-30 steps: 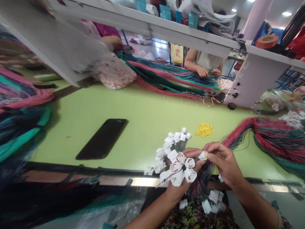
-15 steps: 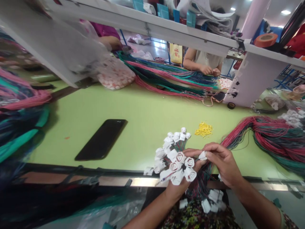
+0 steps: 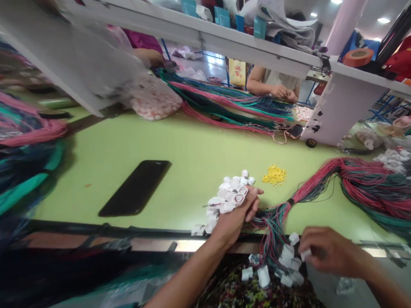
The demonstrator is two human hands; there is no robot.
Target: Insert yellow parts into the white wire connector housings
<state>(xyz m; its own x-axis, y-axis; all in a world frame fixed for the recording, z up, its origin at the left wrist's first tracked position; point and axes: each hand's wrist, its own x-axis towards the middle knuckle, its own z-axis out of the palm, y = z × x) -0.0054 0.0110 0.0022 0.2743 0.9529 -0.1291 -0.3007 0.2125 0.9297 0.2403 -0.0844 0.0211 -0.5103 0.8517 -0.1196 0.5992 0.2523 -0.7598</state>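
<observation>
White plastic connectors are clustering above the left hand, just over the near edge of the light-green tabletop. That hand is curling loosely around the wires below them, index finger extending rightward. The cluster is slanting from lower left to upper right, and two of its open faces, showing small holes, are pointing up toward the camera.

From the left hand, the wire harness is running rightward, its long axis rising at a slant away from the person. It is passing through a black tape band and widening into a thick bundle of red and dark green wires at the right. Another branch is bending down over the table edge, its hanging connectors pointing toward the lap, in front of patterned clothing.

Beside them, the right hand is pinching a single white connector at its fingertips; blur is hiding which way that piece faces.

Small yellow pieces are lying in a heap beyond the left hand. A black smartphone is resting well to the left, its long axis slanting away to the right. Across the table, a co-worker's hands are meeting above more wires.
</observation>
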